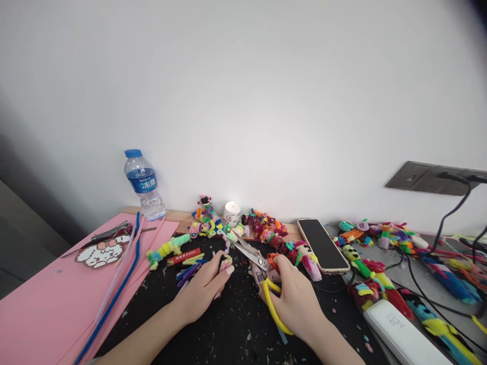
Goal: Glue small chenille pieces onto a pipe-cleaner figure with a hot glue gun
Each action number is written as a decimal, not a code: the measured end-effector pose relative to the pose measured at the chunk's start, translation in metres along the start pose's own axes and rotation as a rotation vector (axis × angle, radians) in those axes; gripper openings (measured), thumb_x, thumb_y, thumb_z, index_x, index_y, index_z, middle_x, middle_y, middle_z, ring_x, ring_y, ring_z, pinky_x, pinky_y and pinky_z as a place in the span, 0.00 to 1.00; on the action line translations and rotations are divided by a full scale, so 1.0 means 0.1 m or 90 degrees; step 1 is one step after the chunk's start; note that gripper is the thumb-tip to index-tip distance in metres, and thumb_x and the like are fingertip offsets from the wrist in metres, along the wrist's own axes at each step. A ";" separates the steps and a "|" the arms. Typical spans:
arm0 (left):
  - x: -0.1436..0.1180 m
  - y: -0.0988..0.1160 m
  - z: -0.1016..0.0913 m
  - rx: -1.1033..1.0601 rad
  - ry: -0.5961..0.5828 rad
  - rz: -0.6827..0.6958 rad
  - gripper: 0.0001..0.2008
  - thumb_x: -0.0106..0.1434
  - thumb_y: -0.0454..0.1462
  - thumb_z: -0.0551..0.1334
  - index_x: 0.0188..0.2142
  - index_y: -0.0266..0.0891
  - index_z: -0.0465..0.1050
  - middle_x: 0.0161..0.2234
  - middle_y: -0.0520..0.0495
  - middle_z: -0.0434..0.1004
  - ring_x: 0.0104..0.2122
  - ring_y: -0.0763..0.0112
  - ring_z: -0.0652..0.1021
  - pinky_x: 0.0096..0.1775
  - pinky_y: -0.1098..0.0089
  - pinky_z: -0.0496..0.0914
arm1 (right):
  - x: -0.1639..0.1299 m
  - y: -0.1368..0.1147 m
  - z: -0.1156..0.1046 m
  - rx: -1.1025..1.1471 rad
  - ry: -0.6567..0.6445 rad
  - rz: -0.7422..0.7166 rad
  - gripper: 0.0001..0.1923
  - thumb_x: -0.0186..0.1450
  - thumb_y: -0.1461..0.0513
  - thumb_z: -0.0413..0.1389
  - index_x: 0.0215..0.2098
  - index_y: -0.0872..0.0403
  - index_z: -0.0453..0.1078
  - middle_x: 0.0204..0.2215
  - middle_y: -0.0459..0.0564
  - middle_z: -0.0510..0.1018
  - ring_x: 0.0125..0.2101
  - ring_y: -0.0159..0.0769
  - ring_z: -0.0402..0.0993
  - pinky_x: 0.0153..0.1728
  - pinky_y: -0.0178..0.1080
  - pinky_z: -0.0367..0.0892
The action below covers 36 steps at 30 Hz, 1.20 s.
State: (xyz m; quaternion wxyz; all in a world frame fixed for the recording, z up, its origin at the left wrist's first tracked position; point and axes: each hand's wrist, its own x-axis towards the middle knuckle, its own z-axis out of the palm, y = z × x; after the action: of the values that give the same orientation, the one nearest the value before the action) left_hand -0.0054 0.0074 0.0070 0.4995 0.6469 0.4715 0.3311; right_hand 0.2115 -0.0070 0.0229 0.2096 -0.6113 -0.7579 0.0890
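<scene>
Scissors (261, 262) are held in the right hand (291, 299), fingers curled about the yellow handles; the blades are parted and pointed up and to the left, over the black mat (228, 337). A small fuzzy piece (226, 261), pale yellow and pink, is pinched between thumb and forefinger of the left hand (205, 289), just below the blade tips. Whether the piece is touched by the blades cannot be told.

Small scraps are scattered over the mat. Beside the left hand, short purple sticks (188, 274) and a red packet (183, 257) are laid, with a yellow-green fuzzy figure (167, 250) next to them. Along the back, a white cup (232, 213) is flanked by clusters of colourful fuzzy figures. A dark-screened phone (322, 246) is placed to the right, and a white power bank (405, 332) nearer the front, with more figures and black cables around it.

At left, a pink sheet (41, 304) is overlaid by a long blue fuzzy stem (114, 296) and a white dog-shaped plaque (99, 254). A capped water bottle (143, 183) is stood upright behind, near the wall.
</scene>
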 end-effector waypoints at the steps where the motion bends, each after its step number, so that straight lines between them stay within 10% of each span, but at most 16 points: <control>1: 0.00 0.00 0.00 -0.005 -0.002 0.003 0.15 0.66 0.49 0.47 0.37 0.40 0.61 0.20 0.57 0.60 0.22 0.72 0.62 0.30 0.70 0.62 | 0.00 -0.01 0.00 0.009 0.002 -0.001 0.14 0.56 0.61 0.56 0.40 0.54 0.62 0.34 0.50 0.75 0.34 0.41 0.71 0.32 0.37 0.61; 36: 0.10 -0.01 -0.04 0.081 0.105 0.032 0.10 0.61 0.41 0.56 0.26 0.40 0.69 0.19 0.53 0.76 0.23 0.67 0.76 0.32 0.70 0.65 | 0.00 -0.02 -0.05 -0.081 -0.007 -0.080 0.06 0.50 0.66 0.55 0.25 0.52 0.62 0.25 0.41 0.71 0.25 0.31 0.66 0.23 0.32 0.50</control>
State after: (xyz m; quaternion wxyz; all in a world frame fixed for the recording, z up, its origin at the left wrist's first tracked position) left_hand -0.0061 0.0177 0.0066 0.4084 0.6594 0.5149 0.3650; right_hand 0.2116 -0.0076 0.0278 0.1713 -0.5739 -0.8002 0.0308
